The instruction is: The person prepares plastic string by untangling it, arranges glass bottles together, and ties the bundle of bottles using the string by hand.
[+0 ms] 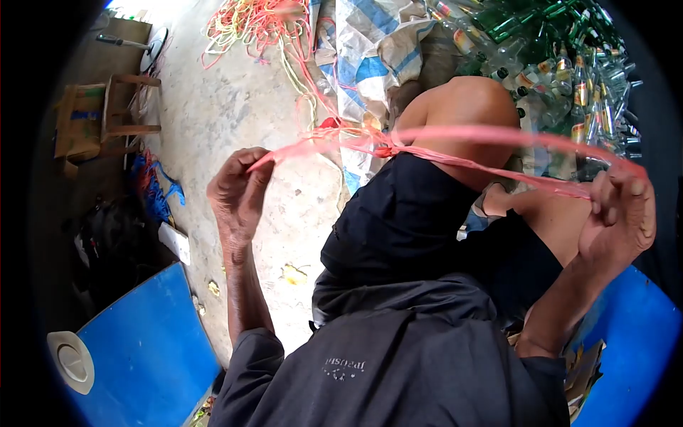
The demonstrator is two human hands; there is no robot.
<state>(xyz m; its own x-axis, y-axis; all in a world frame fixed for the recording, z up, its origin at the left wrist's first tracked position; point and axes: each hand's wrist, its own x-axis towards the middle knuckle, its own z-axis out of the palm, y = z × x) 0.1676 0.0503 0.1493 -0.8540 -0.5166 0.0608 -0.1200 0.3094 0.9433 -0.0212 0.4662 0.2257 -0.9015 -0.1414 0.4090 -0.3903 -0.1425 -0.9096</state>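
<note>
A pink plastic strand (491,169) stretches across the view, above the bent knee, with a knotted part near its middle. At its left end my left hand (243,186) pinches the strand between thumb and fingers. The right end loops round into my right hand (620,210), whose fingers are closed on it. Part of the upper loop is blurred. From the knotted part, pink and pale yellow strands run up to a tangled heap of string (263,25) on the floor.
Many glass bottles (555,85) lie at the upper right beside a blue and white woven sheet (377,53). A wooden stool (133,129) stands at the left. Blue boards (149,349) flank the body, one bearing a pale round lid-like object (70,362).
</note>
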